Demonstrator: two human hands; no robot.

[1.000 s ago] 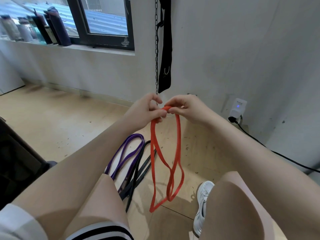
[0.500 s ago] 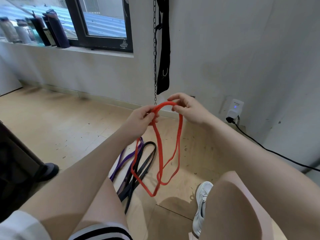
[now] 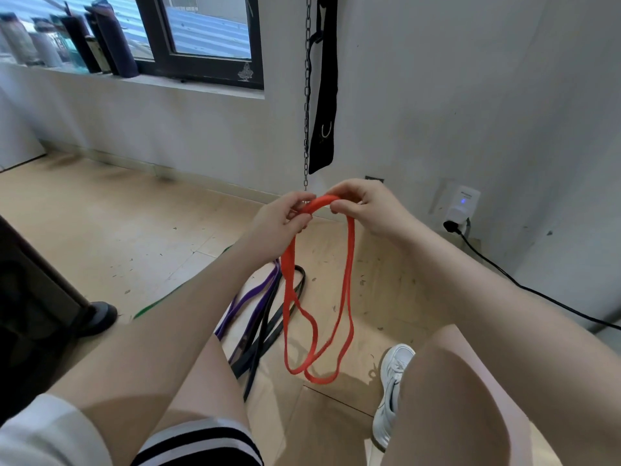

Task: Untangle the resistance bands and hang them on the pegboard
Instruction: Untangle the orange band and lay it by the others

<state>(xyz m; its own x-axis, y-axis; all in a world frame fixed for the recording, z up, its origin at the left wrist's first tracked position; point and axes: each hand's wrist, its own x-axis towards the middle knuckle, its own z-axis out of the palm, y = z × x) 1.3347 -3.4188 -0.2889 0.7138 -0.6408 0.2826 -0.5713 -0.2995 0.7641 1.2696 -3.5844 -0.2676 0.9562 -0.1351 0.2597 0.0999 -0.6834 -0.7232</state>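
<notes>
1. Both hands are up in front of the wall, close together, sharing the top of the red band (image 3: 347,280).
2. The left hand (image 3: 280,220) has its fingers curled in, thumb and fingertips pinching the band's top bend from the left side.
3. The right hand (image 3: 364,205) mirrors it: thumb underneath, index finger arched over, nipping the same bend just beside the left fingers. The remaining right fingers are loosely bent behind.
4. Between the two pinches a short arc of red shows, bowed upward.
5. Below the hands the red band hangs free in doubled loops, its strands crossing partway down, the lowest curve above the floor (image 3: 134,230) near a white shoe (image 3: 391,391).
6. On the floor behind it lie the purple band (image 3: 248,297) and the black band (image 3: 265,334), stretched out side by side and overlapping, untouched by either hand.
7. A sliver of green band (image 3: 158,302) peeks out beyond the left forearm.
8. On the wall above the hands hang a chain (image 3: 306,95) and a black strap (image 3: 325,85).
</notes>
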